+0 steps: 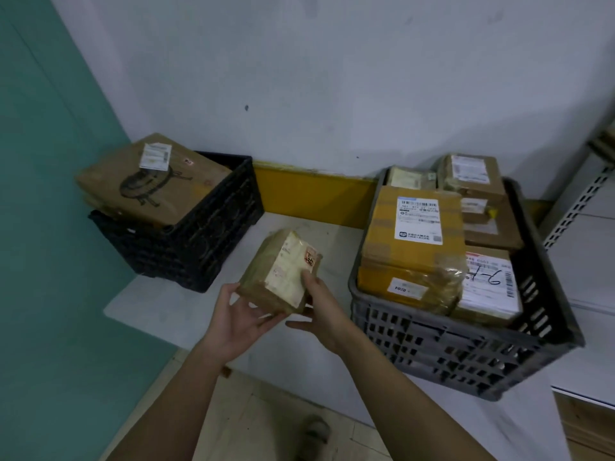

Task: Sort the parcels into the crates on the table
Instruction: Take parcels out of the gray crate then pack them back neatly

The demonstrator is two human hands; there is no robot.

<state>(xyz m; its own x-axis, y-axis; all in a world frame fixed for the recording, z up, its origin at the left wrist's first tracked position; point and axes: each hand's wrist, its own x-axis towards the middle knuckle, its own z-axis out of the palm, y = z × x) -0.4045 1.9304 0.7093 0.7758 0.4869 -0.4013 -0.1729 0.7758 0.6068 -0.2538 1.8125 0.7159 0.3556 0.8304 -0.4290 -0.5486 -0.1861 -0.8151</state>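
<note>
Parcels are what this is about, and the one in play is a small tape-wrapped parcel (283, 271) held up over the middle of the table (159, 304), between the two crates. The left hand (238, 316) cups it from below and the near side, fingers curled under its bottom edge; the right hand (321, 306) steadies the right face, thumb laid on the label and the other fingers loosely spread beneath. Both hands are partly closed on it, neither squeezing hard, as far as I can judge. To do this step well, I would say read the label first, since it faces up and is tilted toward the person, then carry the parcel low and set it flat rather than drop it. The grey crate (466, 344) at the right edge of the table is heaped to the rim with a yellow box (412, 227) and other cartons, so anything added there may slide off; the black crate (199, 234) at the back left corner has a big brown carton (149, 184) lying tilted across its top, with a gap behind it. The parcel looks brownish, glossy with tape, roughly brick-shaped, its pale label bearing a small red mark; the print is too blurred to read.
</note>
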